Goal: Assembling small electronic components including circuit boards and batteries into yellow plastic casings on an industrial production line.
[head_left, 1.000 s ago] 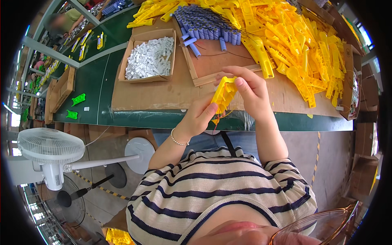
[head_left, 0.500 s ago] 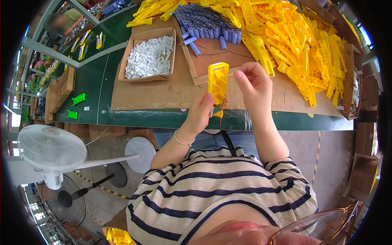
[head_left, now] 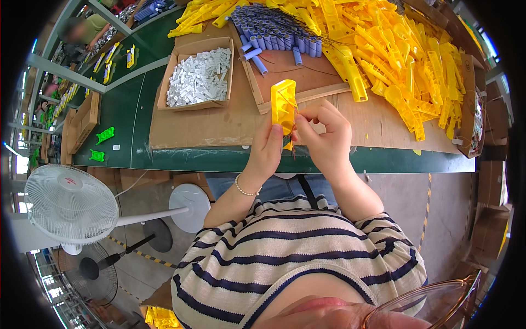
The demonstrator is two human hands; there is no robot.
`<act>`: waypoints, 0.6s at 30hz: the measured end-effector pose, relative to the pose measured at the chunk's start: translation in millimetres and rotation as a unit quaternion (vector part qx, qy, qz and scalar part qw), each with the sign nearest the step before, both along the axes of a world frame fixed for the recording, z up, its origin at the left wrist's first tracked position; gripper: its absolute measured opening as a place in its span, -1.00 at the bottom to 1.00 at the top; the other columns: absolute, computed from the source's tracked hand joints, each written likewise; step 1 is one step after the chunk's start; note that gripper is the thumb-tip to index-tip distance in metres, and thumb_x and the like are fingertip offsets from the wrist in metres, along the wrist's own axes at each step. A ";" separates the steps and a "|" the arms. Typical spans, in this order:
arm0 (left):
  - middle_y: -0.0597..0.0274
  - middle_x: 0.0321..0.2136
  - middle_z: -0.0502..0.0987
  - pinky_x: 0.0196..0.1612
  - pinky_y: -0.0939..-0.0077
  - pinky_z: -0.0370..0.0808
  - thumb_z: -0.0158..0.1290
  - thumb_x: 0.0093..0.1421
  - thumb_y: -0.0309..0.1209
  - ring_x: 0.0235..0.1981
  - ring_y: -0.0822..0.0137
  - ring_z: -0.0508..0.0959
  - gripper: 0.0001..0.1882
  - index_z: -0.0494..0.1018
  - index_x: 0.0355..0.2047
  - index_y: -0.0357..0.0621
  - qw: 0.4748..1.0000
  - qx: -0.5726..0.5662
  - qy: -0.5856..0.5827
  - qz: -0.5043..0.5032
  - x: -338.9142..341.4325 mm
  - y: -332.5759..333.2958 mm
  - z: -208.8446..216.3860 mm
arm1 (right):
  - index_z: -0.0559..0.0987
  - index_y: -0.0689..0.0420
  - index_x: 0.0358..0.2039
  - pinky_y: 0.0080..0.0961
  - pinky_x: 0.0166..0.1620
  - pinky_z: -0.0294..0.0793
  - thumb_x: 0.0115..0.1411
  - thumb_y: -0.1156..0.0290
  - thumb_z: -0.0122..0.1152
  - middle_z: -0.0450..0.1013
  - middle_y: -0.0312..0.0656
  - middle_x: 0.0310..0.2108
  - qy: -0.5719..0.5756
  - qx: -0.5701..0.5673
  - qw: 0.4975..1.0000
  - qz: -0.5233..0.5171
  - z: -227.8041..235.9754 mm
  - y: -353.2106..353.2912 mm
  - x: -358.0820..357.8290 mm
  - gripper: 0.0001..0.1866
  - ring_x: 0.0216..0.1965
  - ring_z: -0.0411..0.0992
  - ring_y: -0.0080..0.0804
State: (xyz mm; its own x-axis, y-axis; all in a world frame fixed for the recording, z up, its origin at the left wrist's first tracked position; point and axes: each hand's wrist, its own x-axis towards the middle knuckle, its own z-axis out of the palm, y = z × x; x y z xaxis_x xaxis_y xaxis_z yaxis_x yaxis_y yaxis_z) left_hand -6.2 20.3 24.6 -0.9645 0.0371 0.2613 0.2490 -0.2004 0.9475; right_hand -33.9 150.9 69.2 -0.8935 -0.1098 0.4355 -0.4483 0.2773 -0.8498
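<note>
A yellow plastic housing [head_left: 282, 104], a long hollow shell, stands tilted upright above the table's front edge. My left hand [head_left: 267, 145] grips its lower end, thumb on the near face. Thin reddish wires [head_left: 296, 101] run along its right side and hang out below. Close against that side, my right hand [head_left: 323, 134] has thumb and forefinger pinched on a wire; the exact tip contact is too small to make out.
A carton of small white parts [head_left: 198, 79] sits left of my hands. Behind them, blue-wrapped cylindrical cells [head_left: 274, 43] with wires lie in a wooden-edged tray [head_left: 307, 97]. Yellow housings [head_left: 394, 66] are heaped at right. Two green pieces [head_left: 104, 136] lie left; a white fan [head_left: 71, 203] stands beside the table.
My right hand has come left and down from beside the housing to the wire at its edge. The housing has shifted slightly left and turned a little in my left hand.
</note>
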 end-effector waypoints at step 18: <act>0.09 -0.10 0.37 -0.02 0.41 0.34 -0.42 0.33 -0.18 -0.13 0.32 0.42 -0.54 0.10 0.13 -0.19 0.998 0.035 -0.028 0.048 -7.1 -1.1 -3.9 | 0.47 0.04 -0.57 -0.40 -0.37 0.14 -0.13 0.47 0.29 0.28 -0.32 -0.59 0.155 0.168 0.973 -0.040 -30.2 -9.0 15.1 -0.87 -0.49 0.29 -0.33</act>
State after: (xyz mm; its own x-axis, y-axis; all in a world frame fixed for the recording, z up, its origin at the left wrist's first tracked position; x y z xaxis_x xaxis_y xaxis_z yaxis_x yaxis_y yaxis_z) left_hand -13.3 19.2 20.6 -0.9759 -0.0732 0.2056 0.2174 -0.2442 0.9450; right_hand -18.8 142.0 39.0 -0.7362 -0.2277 0.6373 -0.6344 0.5604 -0.5325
